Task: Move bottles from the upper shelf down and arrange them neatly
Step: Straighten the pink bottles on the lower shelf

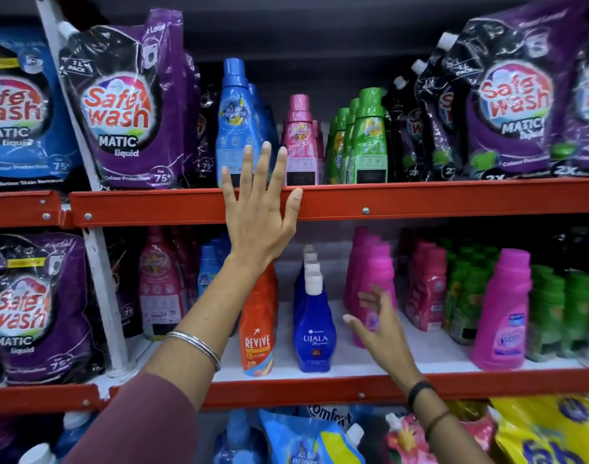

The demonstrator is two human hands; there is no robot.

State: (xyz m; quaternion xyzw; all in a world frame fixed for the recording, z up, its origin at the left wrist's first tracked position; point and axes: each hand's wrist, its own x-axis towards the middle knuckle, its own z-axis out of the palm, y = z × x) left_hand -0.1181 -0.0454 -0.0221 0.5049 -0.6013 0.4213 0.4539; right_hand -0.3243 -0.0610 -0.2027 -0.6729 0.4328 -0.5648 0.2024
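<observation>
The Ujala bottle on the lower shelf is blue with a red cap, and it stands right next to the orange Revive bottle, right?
Not quite. The head view shows the blue Ujala bottle has a white cap, not a red one. The rest holds: it stands on the lower shelf right beside the orange Revive bottle.

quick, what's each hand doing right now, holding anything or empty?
Left hand: open, fingers spread, empty, raised in front of the blue bottle.
Right hand: open, empty, beside the Ujala bottle.

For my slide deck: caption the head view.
Left hand reaches for upper-shelf blue bottle; right hand open beside Ujala bottle.
</observation>
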